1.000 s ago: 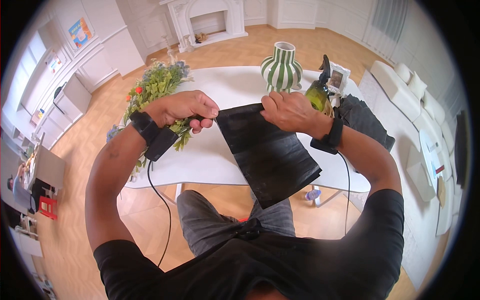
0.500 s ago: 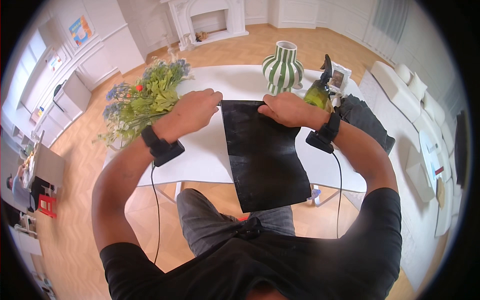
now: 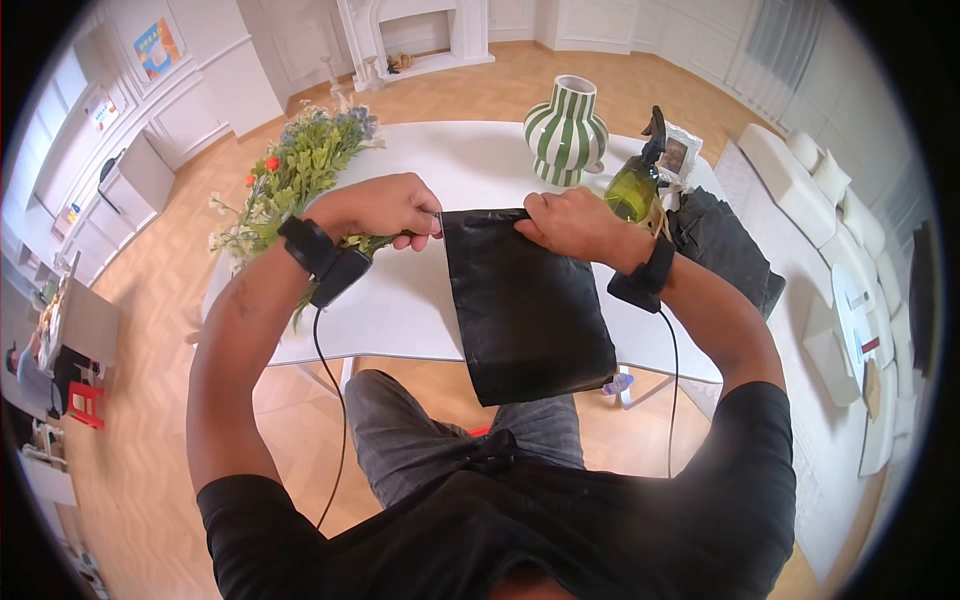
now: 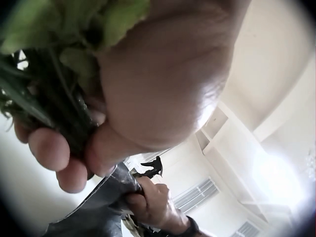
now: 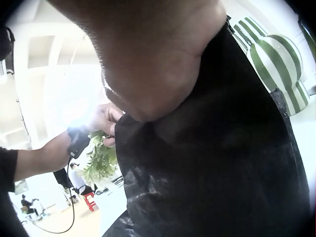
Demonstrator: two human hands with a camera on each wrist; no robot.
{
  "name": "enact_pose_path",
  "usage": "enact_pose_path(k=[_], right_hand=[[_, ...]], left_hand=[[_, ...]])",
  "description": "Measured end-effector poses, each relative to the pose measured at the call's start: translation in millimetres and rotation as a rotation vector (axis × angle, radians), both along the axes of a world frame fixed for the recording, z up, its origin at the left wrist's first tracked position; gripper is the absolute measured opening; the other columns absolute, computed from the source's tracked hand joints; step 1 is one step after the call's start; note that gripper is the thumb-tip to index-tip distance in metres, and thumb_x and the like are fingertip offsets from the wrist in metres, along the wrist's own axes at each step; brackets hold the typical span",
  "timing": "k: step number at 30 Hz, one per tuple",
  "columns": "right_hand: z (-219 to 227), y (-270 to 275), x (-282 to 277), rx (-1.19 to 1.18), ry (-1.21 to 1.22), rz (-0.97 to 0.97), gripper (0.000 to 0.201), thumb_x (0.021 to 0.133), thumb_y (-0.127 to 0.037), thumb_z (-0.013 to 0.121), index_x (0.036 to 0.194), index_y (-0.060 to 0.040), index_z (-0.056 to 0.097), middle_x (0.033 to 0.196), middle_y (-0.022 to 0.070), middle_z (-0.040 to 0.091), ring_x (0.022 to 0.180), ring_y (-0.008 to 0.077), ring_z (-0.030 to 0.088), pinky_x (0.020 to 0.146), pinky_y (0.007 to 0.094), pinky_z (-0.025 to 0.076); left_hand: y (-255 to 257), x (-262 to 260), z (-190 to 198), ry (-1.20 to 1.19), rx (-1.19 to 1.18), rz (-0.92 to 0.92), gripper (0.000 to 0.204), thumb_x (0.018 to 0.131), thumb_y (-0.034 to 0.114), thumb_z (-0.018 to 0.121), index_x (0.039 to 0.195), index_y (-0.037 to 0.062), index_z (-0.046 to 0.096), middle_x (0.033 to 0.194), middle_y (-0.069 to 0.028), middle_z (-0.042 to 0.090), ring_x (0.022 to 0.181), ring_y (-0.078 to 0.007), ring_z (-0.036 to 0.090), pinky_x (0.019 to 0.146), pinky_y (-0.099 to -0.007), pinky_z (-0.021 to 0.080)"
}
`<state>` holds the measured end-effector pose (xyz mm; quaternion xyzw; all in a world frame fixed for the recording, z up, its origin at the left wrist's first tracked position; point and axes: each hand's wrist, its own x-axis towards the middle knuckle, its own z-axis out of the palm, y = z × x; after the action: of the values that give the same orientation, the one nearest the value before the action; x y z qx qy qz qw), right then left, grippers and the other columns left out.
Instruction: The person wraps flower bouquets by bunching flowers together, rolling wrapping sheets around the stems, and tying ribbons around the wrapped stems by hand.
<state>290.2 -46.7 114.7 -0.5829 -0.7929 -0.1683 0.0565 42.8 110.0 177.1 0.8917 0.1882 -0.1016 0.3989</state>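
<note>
My left hand point(image 3: 390, 208) grips the stems point(image 4: 54, 98) of a bunch of flowers point(image 3: 315, 160), with curled fingers showing in the left wrist view. The blooms, blue, white and orange-red among green leaves, point to the far left over the table. At that hand's thumb is the upper left corner of a black, slightly shiny sheet point(image 3: 530, 310). My right hand point(image 3: 578, 225) pinches the same sheet near its upper right corner. Stretched between both hands, the sheet hangs past the table's front edge, over the lap. It fills much of the right wrist view.
On the white table point(image 3: 430, 160) stand a green-and-white striped vase point(image 3: 567, 135), a green spray bottle point(image 3: 632, 188) and a framed picture point(image 3: 680, 155). A crumpled black heap point(image 3: 725, 250) lies at the right. Below the front edge shows a small bottle point(image 3: 618, 384).
The sheet has swung from a slant to hanging nearly straight between the hands. My left hand has turned over and back, rolling the flowers with it. The right hand keeps its pinch.
</note>
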Motion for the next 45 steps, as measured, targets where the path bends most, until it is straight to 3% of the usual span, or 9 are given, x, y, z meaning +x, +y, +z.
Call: enact_pose_path(k=[1, 3, 6, 13, 23, 25, 36, 41, 45], right_hand=[[-0.8, -0.4, -0.5, 0.047, -0.006, 0.016, 0.036, 0.095, -0.037, 0.056, 0.085, -0.0027, 0.052, 0.068, 0.0169, 0.064, 0.059, 0.0356, 0.064, 0.053, 0.0449, 0.050], [-0.8, -1.8, -1.7, 0.101, -0.033, 0.024, 0.035, 0.095, -0.037, 0.056, 0.085, -0.0032, 0.052, 0.068, 0.0149, 0.063, 0.058, 0.0339, 0.064, 0.052, 0.0432, 0.050], [-1.4, -2.9, -1.2, 0.178, -0.091, 0.036, 0.033, 0.093, -0.035, 0.059, 0.085, -0.0042, 0.053, 0.069, 0.0116, 0.062, 0.057, 0.0301, 0.063, 0.052, 0.0397, 0.051], [1.5, 2.5, -5.6, 0.399, -0.128, 0.150, 0.030, 0.090, -0.033, 0.063, 0.085, -0.0047, 0.054, 0.073, 0.0082, 0.058, 0.063, 0.0220, 0.064, 0.050, 0.0340, 0.050], [5.4, 3.6, -21.9, 0.367, -0.108, 0.199, 0.032, 0.089, -0.035, 0.064, 0.083, -0.0055, 0.054, 0.071, 0.0073, 0.056, 0.060, 0.0212, 0.063, 0.048, 0.0328, 0.048], [6.2, 1.9, -29.7, 0.277, -0.119, 0.118, 0.032, 0.088, -0.034, 0.066, 0.083, -0.0041, 0.054, 0.071, 0.0080, 0.057, 0.062, 0.0233, 0.062, 0.050, 0.0336, 0.048], [6.5, 6.1, -42.6, 0.219, -0.015, 0.081, 0.039, 0.089, -0.043, 0.062, 0.078, -0.0056, 0.059, 0.056, 0.0080, 0.061, 0.047, 0.0247, 0.062, 0.043, 0.0359, 0.048], [12.4, 2.9, -44.1, 0.185, 0.013, 0.037, 0.040, 0.089, -0.044, 0.062, 0.076, -0.0065, 0.059, 0.052, 0.0071, 0.059, 0.046, 0.0257, 0.062, 0.043, 0.0359, 0.048], [10.1, -1.0, -40.5, 0.192, -0.007, 0.067, 0.040, 0.090, -0.043, 0.062, 0.078, -0.0055, 0.056, 0.060, 0.0083, 0.060, 0.052, 0.0262, 0.063, 0.046, 0.0358, 0.048]], left_hand=[[5.3, 0.3, -1.3, 0.000, -0.002, 0.000, 0.021, 0.089, 0.016, 0.061, 0.087, -0.0035, 0.068, 0.065, -0.0028, 0.064, 0.054, -0.0074, 0.056, 0.053, -0.0250, 0.046], [17.4, 2.5, -6.2, 0.055, -0.272, -0.012, 0.022, 0.092, 0.014, 0.059, 0.092, -0.0068, 0.067, 0.066, -0.0039, 0.064, 0.054, -0.0082, 0.056, 0.052, -0.0244, 0.046], [23.9, 6.6, -5.5, 0.098, -0.367, -0.029, 0.022, 0.094, 0.014, 0.058, 0.096, -0.0076, 0.066, 0.066, -0.0037, 0.063, 0.054, -0.0082, 0.056, 0.052, -0.0233, 0.046], [20.4, 12.2, -3.7, 0.095, -0.399, -0.010, 0.024, 0.095, 0.015, 0.059, 0.097, -0.0075, 0.065, 0.066, -0.0035, 0.062, 0.054, -0.0083, 0.056, 0.052, -0.0232, 0.046], [12.2, 23.3, -2.9, 0.118, -0.461, -0.038, 0.023, 0.094, 0.015, 0.059, 0.095, -0.0079, 0.064, 0.067, -0.0050, 0.063, 0.054, -0.0101, 0.056, 0.053, -0.0239, 0.046], [8.8, 27.3, -2.8, 0.124, -0.464, -0.035, 0.023, 0.094, 0.015, 0.059, 0.094, -0.0080, 0.064, 0.067, -0.0053, 0.063, 0.054, -0.0104, 0.056, 0.053, -0.0243, 0.046], [-12.4, 32.1, 10.7, 0.075, 0.000, -0.105, 0.023, 0.091, 0.019, 0.061, 0.088, -0.0028, 0.066, 0.067, -0.0035, 0.063, 0.058, -0.0094, 0.057, 0.056, -0.0253, 0.047], [-25.5, 33.0, 13.3, -0.005, 0.055, -0.061, 0.028, 0.092, 0.025, 0.059, 0.079, 0.0000, 0.063, 0.064, -0.0027, 0.061, 0.055, -0.0093, 0.055, 0.053, -0.0252, 0.045], [-25.5, 29.7, 12.1, -0.002, 0.065, -0.070, 0.032, 0.094, 0.028, 0.058, 0.076, 0.0015, 0.061, 0.060, -0.0014, 0.057, 0.052, -0.0090, 0.052, 0.050, -0.0249, 0.044]])
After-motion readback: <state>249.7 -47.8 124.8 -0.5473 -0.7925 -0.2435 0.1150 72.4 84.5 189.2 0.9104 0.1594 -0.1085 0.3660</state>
